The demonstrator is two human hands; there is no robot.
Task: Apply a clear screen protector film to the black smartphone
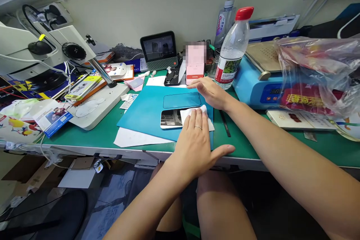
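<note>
My left hand, with a ring on one finger, lies with its fingers stretched flat over a white wipe. Under the wipe is a phone with a dark, reflective screen; its left part shows, the rest is covered. The phone rests on a blue mat. Just behind it lies a clear sheet with a dark outline, shaped like a screen protector. My right hand is held with fingers extended, holding nothing, beside the sheet's right end and in front of a propped phone with a pink screen.
A bottle with a red cap and a blue device stand right. A thin black tool lies beside the mat. A microscope stand occupies the left. A smart display stands behind, near a black phone.
</note>
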